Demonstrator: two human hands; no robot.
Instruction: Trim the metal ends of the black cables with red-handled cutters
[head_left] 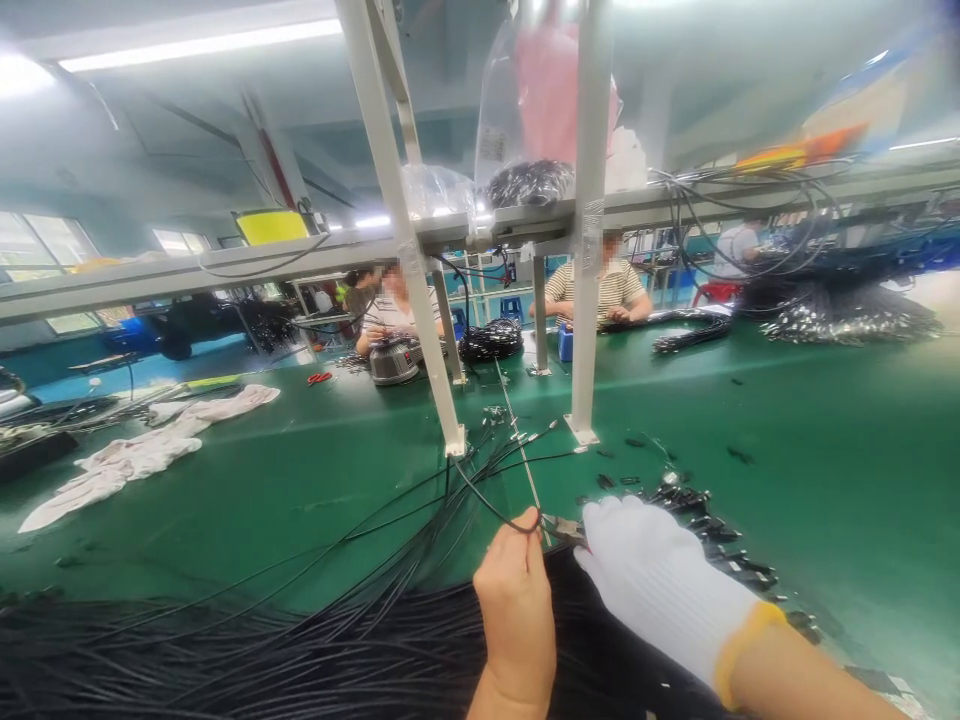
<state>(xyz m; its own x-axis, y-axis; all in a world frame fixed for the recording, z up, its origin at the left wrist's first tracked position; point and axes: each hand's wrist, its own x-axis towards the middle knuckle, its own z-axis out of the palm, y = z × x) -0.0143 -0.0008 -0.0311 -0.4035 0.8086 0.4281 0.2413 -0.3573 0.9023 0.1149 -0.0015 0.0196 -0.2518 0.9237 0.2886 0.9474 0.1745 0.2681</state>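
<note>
Left hand (517, 605): pinching one black cable (481, 499), near centre. Right hand (660, 580), gloved: closed around pliers (568, 529), just right of it. Likely hazards: nipped fingertips (530, 519), should the pliers slip (the left is ungloved); snagging, from the cable heap (225, 660), near left.

Cables (225, 660) along near side of table (840, 440); cloth (142, 455) left; cable ends (712, 528) right; shelf posts (589, 340) behind.

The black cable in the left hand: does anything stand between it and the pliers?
Nothing visible stands between them: the pliers in the gloved right hand are close beside the black cable pinched in the left hand.
</note>
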